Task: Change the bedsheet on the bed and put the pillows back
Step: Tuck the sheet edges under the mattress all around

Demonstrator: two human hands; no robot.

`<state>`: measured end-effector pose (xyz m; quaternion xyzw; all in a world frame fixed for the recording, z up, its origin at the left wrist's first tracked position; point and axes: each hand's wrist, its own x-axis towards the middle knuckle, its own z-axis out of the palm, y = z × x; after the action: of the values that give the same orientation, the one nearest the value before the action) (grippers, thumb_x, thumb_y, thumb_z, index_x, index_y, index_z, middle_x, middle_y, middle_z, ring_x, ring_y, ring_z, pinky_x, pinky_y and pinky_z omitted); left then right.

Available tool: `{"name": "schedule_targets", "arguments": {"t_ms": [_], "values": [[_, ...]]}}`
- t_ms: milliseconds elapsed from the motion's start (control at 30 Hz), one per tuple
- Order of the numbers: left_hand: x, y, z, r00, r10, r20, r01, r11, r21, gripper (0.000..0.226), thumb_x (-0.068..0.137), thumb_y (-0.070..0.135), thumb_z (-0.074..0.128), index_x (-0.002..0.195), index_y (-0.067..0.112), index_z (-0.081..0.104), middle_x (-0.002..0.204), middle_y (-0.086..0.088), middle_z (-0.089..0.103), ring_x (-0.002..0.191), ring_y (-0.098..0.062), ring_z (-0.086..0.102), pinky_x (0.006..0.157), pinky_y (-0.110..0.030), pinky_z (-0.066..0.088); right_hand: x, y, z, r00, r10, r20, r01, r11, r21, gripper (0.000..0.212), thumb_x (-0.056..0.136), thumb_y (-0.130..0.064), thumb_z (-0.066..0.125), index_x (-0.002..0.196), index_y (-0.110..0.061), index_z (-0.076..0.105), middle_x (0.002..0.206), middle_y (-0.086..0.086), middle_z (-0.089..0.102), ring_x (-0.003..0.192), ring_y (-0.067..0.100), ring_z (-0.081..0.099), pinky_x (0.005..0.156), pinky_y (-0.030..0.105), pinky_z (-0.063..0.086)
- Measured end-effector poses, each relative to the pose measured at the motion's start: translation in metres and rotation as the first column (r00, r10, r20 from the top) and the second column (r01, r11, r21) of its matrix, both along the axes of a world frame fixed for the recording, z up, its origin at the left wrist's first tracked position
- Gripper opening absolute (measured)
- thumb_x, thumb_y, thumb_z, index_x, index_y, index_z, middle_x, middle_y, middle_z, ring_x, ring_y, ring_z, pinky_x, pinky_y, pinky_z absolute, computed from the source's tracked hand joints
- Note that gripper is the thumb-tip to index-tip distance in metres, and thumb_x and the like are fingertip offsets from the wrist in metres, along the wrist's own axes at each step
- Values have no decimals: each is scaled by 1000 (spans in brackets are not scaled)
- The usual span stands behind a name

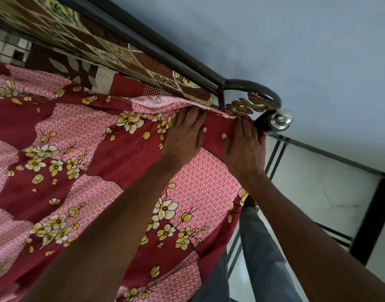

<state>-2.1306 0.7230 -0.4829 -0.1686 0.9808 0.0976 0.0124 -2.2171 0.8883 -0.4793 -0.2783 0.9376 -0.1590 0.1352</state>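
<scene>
A red and pink bedsheet (82, 153) with yellow and white flowers covers the bed and hangs over its right side. My left hand (183, 136) lies flat on the sheet, its straight fingers pushing the sheet's edge down by the dark metal bed rail (165, 49). My right hand (245, 144) presses flat on the sheet's corner beside the chrome knob (282, 120) of the bedpost. Both sets of fingertips are partly tucked into the gap. No pillow is in view.
A brown patchwork cloth (113, 53) runs between the sheet and the rail. A gold ornament (248, 103) sits on the rail's curved end. A blue-grey wall (296, 40) stands behind it. White floor tiles (318, 192) with black strips lie to the right. My grey trouser legs (259, 258) stand beside the bed.
</scene>
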Motion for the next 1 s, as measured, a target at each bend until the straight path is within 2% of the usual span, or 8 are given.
{"name": "schedule_targets", "arguments": {"t_ms": [100, 300, 433, 600, 667, 767, 900, 1000], "values": [[-10, 8, 2, 998, 59, 20, -58, 997, -54, 47, 105, 31, 39, 149, 14, 46, 150, -11, 43, 134, -31, 41, 112, -47, 37, -9, -11, -1, 1000, -1, -15, 1, 1000, 21, 44, 102, -42, 43, 135, -15, 53, 132, 5, 59, 125, 26, 54, 108, 46, 32], [-36, 14, 2, 981, 167, 102, -153, 980, -131, 40, 99, 28, 49, 137, 20, 56, 149, -5, 43, 139, -31, 38, 112, -54, 36, -9, -20, -6, 999, -45, 28, 42, 997, 71, 42, 103, -43, 43, 136, -19, 53, 137, 2, 51, 134, 23, 46, 110, 52, 30], [-34, 17, 0, 976, 190, 104, -184, 981, -61, 47, 97, 24, 53, 144, 19, 51, 155, -6, 36, 141, -32, 34, 115, -51, 34, -8, -23, 5, 997, -63, 50, 59, 995, 80, 42, 102, -44, 45, 132, -17, 57, 137, 5, 51, 133, 25, 47, 110, 53, 33], [-6, 1, 1, 995, 85, -60, -79, 993, 88, 47, 103, 22, 46, 148, 9, 47, 153, -12, 40, 141, -31, 39, 119, -45, 33, 11, -1, 9, 1000, 14, 27, -13, 1000, -17, 53, 102, -39, 49, 148, -12, 44, 150, 9, 45, 144, 29, 39, 119, 57, 31], [6, -3, -2, 992, 115, -56, -110, 990, 94, 52, 106, 28, 43, 154, 8, 40, 157, -13, 37, 145, -32, 34, 121, -48, 29, 8, 1, 5, 1000, 24, 15, -24, 1000, -8, 54, 103, -42, 48, 149, -13, 42, 151, 9, 47, 144, 28, 39, 121, 52, 28], [2, -9, -7, 991, 137, 2, -137, 990, 16, 57, 106, 40, 37, 157, 17, 36, 160, -6, 34, 146, -29, 32, 120, -46, 28, -4, -7, 1, 999, 31, -21, -30, 999, 46, 53, 103, -49, 42, 144, -15, 47, 145, 6, 52, 136, 26, 45, 113, 48, 30], [-22, -11, 0, 974, 214, 70, -211, 976, -49, 53, 99, 44, 35, 142, 19, 54, 146, -2, 47, 132, -26, 40, 109, -49, 36, -1, -21, -1, 1000, -8, 14, 7, 996, 94, 59, 101, -50, 40, 146, -12, 43, 144, 8, 48, 137, 28, 41, 114, 53, 29], [-43, -13, 7, 947, 290, 140, -289, 957, -33, 50, 95, 46, 38, 124, 18, 69, 138, -2, 58, 130, -27, 45, 106, -47, 38, 13, -27, 12, 997, -8, 71, -2, 991, 134, 71, 97, -48, 54, 152, -5, 35, 155, 16, 38, 150, 34, 29, 120, 58, 24]]}}
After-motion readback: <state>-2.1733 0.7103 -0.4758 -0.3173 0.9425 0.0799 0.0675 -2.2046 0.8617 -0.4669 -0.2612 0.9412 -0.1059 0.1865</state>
